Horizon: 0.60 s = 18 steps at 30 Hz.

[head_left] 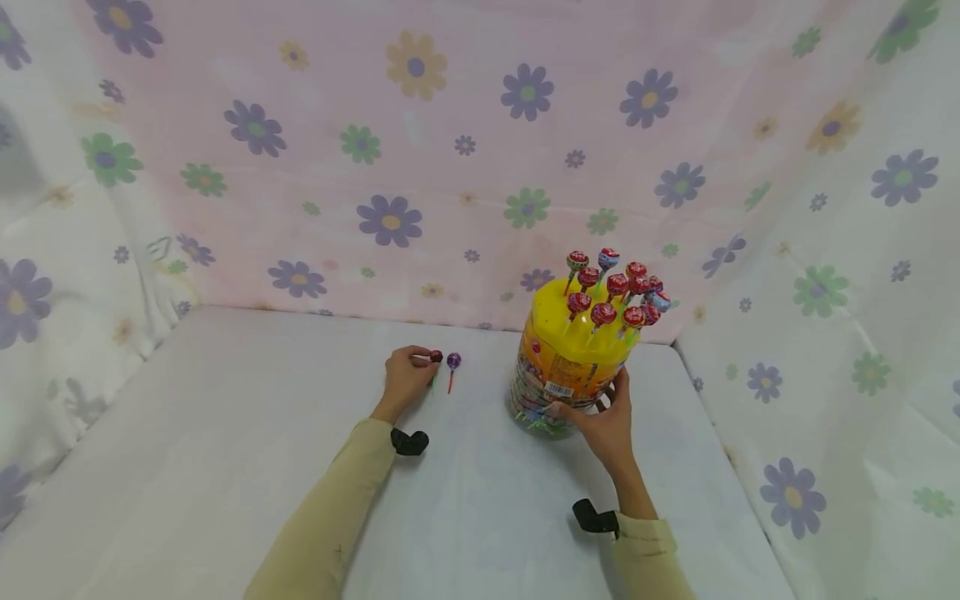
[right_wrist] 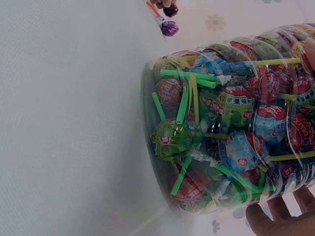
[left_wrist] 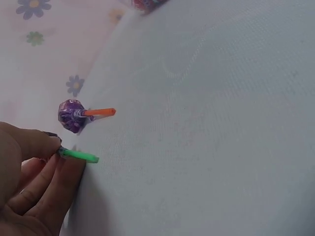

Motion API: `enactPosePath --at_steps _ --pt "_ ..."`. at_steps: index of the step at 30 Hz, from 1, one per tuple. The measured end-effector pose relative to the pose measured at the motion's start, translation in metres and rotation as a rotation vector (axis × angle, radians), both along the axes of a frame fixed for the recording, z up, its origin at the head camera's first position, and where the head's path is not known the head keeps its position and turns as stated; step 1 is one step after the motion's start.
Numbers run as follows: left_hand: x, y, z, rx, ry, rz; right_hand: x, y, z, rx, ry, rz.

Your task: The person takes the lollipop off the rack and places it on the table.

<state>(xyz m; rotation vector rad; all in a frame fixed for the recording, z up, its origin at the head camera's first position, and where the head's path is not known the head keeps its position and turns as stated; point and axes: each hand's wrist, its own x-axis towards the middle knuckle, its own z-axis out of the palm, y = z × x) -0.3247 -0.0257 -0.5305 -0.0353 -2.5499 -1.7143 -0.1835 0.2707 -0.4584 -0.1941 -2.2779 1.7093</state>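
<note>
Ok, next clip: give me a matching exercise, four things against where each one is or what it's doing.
Things:
1. left hand
2. right hand
3. purple lollipop
4. tub

States:
A. lies loose on the table, orange stick
B. stands upright, lollipops stuck in its yellow lid
C. pinches a green-stick lollipop
D. grips the tub's side

Pairs: 1-C, 2-D, 3-A, 4-B

Both arms wear long, pale khaki-yellow sleeves (head_left: 330, 517) that end at the wrists. Just behind each hand, a small black wrist-worn camera mount (head_left: 409, 441) sits at the cuff, one per arm.
</note>
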Motion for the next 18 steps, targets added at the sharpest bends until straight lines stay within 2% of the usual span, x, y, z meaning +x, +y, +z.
enactPosePath --at_steps 11,18 --pt "-0.0014 0.0047 -0.0021 -0.087 0.027 0.036 0.0029 -0.002 0.0044 0.01 0.028 0.008" --pt "0.0036 0.0045 0.0009 -0.101 0.015 0.019 -0.0019 0.0017 -0.0026 0.013 0.019 0.006"
